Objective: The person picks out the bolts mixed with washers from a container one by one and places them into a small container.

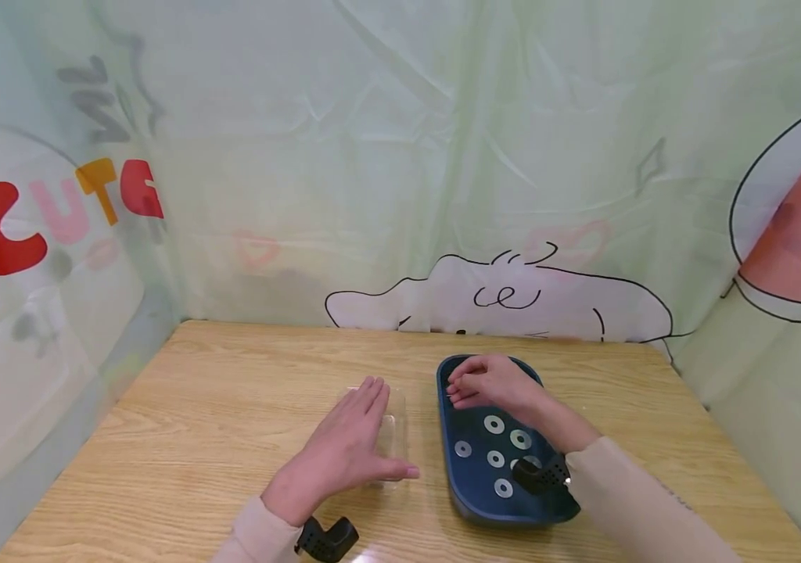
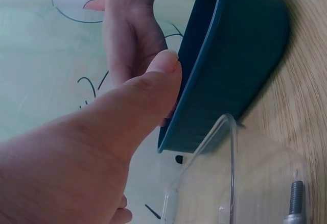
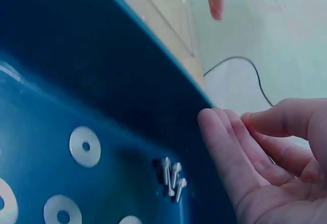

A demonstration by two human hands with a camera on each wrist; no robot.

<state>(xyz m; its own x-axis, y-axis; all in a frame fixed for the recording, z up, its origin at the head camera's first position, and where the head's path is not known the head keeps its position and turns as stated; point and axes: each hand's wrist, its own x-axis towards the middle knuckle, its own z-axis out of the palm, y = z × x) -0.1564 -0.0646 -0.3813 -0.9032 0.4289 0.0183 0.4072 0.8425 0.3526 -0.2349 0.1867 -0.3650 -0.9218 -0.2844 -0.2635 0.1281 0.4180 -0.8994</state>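
Note:
My left hand (image 1: 340,450) hovers by a clear plastic box (image 1: 398,446), fingers straight and thumb spread. That hand holds nothing visible. A bolt (image 2: 295,203) lies inside the box in the left wrist view. Over the far left end of a dark blue bin (image 1: 474,504) is my right hand (image 1: 488,383). Its fingers are bent, the thumb near the fingertips; whether a small piece sits between them is hidden. Below, several socket-head bolts (image 3: 173,178) lie in the bin's corner. Flat round washers (image 1: 494,424) are scattered over the bin's floor.
Both containers stand side by side on a wooden table (image 1: 231,407). The bin's raised rim separates its inside from the clear box. A printed curtain (image 1: 288,195) hangs behind the table. Each wrist wears a black camera (image 1: 330,539).

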